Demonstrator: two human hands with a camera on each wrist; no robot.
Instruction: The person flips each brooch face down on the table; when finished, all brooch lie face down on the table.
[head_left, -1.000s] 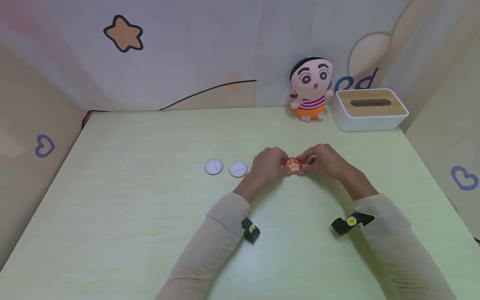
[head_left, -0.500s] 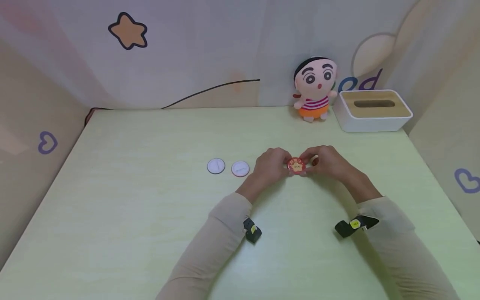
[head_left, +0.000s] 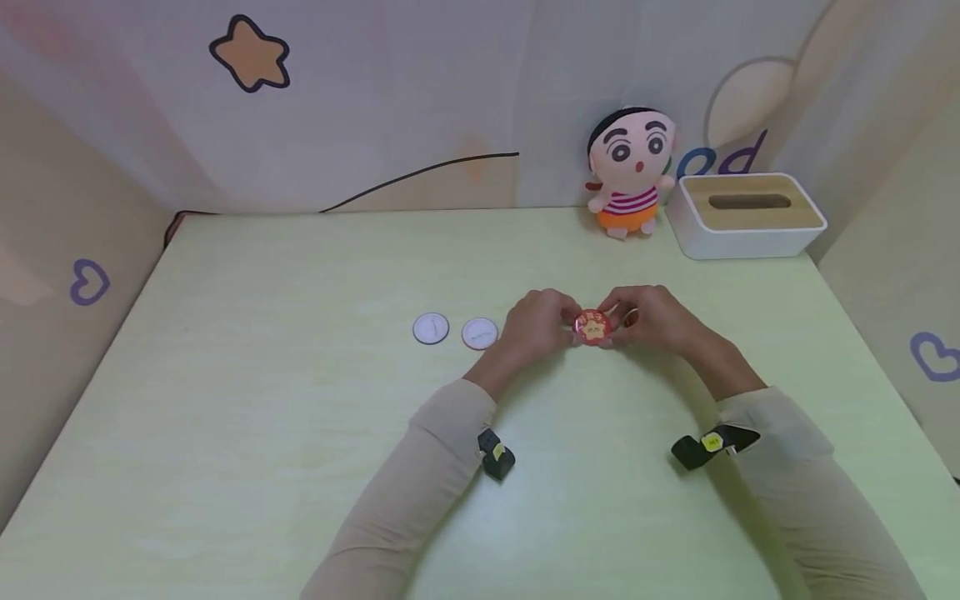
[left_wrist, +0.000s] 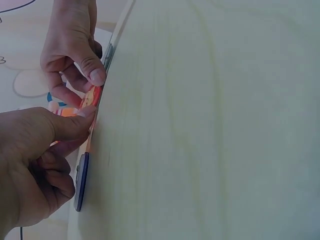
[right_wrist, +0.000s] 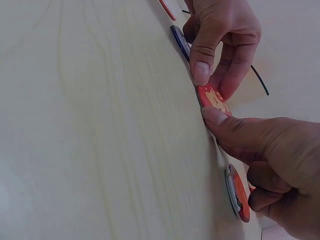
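A round red pin badge [head_left: 592, 327] with a yellow star-like figure faces up between my two hands, low over the table. My left hand [head_left: 538, 323] pinches its left edge between thumb and fingers. On the opposite edge, my right hand [head_left: 652, 318] pinches it the same way. Two more badges lie to the left, white backs up: one dark-rimmed badge [head_left: 431, 328] and one red-rimmed badge [head_left: 480, 333] close beside my left wrist. Beneath the curled fingers of my right hand lies another badge, an orange-red one [right_wrist: 238, 192], mostly hidden in the head view.
At the back right of the pale table [head_left: 247, 417] sits a plush doll [head_left: 630, 175] in a striped top. Next to it is a white tissue box [head_left: 750, 218] with a wood-coloured lid. Printed cloth walls [head_left: 420, 92] close in the back and sides.
Both hands keep their pinch on the red badge at the same spot. The head view has shifted slightly; the other badges lie where they were.
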